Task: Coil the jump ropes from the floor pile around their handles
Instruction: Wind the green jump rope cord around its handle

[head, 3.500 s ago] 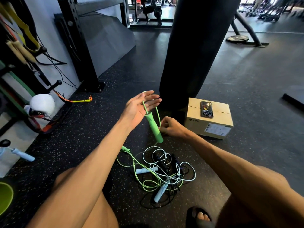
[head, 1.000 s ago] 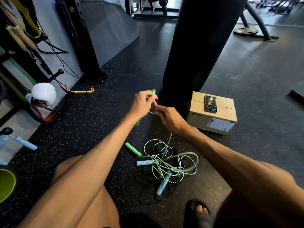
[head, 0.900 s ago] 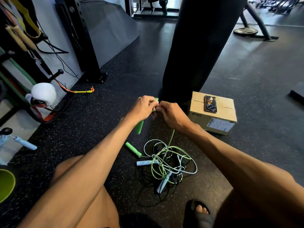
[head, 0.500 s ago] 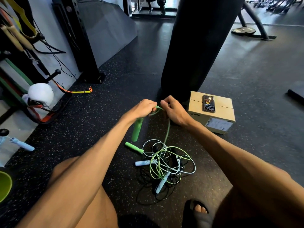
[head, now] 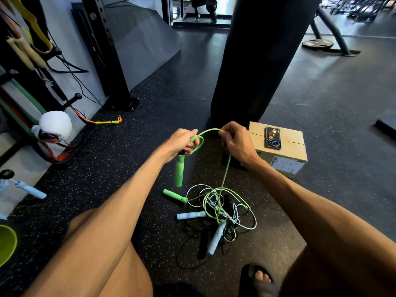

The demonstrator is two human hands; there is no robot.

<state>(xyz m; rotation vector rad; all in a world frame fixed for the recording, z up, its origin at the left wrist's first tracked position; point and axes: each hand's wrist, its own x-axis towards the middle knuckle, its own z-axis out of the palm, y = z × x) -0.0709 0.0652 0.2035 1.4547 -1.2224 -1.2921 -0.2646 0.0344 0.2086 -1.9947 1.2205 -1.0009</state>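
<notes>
My left hand [head: 183, 142] grips the top of a green jump-rope handle [head: 179, 172] that hangs downward above the floor. A loop of the green cord [head: 211, 130] arcs from that hand to my right hand [head: 235, 143], which pinches it. From there the cord drops to the tangled pile [head: 220, 209] on the floor. The second green handle [head: 174, 196] lies at the pile's left edge. Two light-blue handles [head: 190, 215] and black rope are tangled in the same pile.
A black punching bag [head: 257, 56] hangs just beyond my hands. A cardboard box [head: 280, 155] with a phone [head: 272, 140] on top sits to the right. A white boxing glove [head: 55, 126] and a rack stand at left. My sandalled foot [head: 258, 279] is near the pile.
My hands have drawn apart, stretching a green cord loop between them. The held handle now hangs lower from my left hand. More cord has lifted out of the pile.
</notes>
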